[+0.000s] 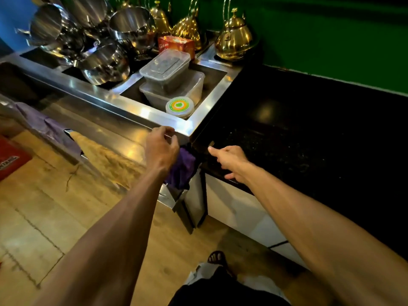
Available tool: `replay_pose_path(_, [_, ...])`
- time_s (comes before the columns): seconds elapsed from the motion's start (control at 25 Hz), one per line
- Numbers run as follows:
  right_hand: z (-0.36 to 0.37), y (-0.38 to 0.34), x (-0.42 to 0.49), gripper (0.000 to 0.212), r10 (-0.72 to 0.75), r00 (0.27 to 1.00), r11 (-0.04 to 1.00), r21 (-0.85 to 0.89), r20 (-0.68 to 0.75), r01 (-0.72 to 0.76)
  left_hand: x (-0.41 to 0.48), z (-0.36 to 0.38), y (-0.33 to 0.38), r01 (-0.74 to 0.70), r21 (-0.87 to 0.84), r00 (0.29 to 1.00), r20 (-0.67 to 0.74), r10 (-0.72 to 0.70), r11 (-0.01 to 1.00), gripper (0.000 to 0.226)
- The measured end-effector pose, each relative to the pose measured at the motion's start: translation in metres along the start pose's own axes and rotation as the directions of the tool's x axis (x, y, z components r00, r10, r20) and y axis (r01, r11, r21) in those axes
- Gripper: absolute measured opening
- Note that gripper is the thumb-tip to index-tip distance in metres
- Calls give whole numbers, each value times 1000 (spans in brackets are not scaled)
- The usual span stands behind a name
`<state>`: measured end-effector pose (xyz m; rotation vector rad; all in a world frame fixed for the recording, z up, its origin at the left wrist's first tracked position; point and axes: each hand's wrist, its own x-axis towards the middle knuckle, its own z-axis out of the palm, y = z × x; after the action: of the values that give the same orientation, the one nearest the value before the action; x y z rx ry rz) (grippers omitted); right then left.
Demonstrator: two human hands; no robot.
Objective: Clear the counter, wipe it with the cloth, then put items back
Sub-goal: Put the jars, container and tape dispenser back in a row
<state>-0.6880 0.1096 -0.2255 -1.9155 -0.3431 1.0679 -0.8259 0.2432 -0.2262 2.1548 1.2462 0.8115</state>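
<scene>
black counter (287, 129): cleared, we judge. containers (170, 80): stacked in steel well (217, 91). purple cloth (182, 166): hanging at corner; wiping, return pending. left hand (161, 149): curled over cloth, grip untellable. right hand (229, 160): finger straight, on counter edge.

Two containers (165, 68) sit stacked in the well of the steel unit (154, 117), a round tub (180, 106) just before them and a box (176, 45) behind. Pots (103, 62) crowd the left, kettles (234, 38) stand at the back, and the counter (298, 120) adjoins on the right.

Single head-worn wide-angle view; forward and steeply down; near the counter (287, 129) edge
</scene>
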Motion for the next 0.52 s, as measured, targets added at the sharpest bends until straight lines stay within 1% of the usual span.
replay_pose_path(0.08, [-21, 9, -16, 32, -17, 999, 1000, 15, -39, 18, -10, 6, 23, -129, 20, 991, 19, 129, 991, 24])
replay_pose_path(0.16, [-47, 21, -31, 35, -34, 995, 999, 9, -93, 35, -24, 19, 54, -238, -10, 969, 70, 238, 971, 26])
replay_pose_path(0.24, [-88, 40, -59, 29, -57, 978, 998, -4, -200, 57, -49, 40, 96, -345, -50, 927, 136, 349, 937, 29])
replay_pose_path(0.36, [-161, 83, -114, 26, -49, 924, 999, -12, -380, 48, -104, 74, 161, -431, -106, 867, 224, 444, 896, 35])
replay_pose_path(0.48, [-226, 129, -171, 32, -77, 852, 996, -81, -518, 41, -164, 103, 207, -481, -158, 814, 286, 506, 862, 41])
replay_pose_path(0.52, [-247, 146, -193, 35, -82, 821, 994, -102, -565, 30, -186, 114, 222, -502, -188, 783, 315, 536, 844, 43])
